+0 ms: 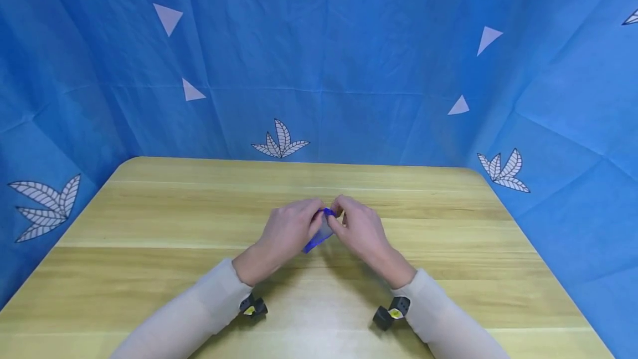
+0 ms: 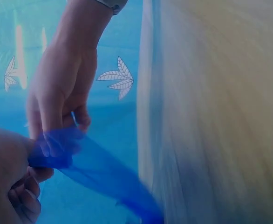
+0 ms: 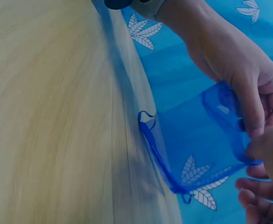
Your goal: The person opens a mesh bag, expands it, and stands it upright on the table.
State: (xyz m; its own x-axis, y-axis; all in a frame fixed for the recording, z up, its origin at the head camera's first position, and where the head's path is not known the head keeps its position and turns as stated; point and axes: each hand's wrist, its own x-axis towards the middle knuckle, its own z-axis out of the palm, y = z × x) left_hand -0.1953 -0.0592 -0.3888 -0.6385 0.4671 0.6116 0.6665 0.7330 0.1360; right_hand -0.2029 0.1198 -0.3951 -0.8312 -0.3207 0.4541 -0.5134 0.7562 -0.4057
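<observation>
A sheer blue mesh pouch with darker blue edges hangs between both hands above the wooden table. My left hand pinches its upper edge between thumb and fingers. From the other side, my right hand pinches the same edge close by, the fingertips of both hands nearly meeting. The right wrist view shows the see-through pouch spread out flat, with thin cord loops at two of its lower corners. Nothing shows inside it. In the left wrist view the pouch slants down from the fingers.
The wooden table has rounded far corners. Blue cloth with white leaf and triangle prints hangs behind it and along both sides. Small black devices are strapped at the left wrist and the right wrist.
</observation>
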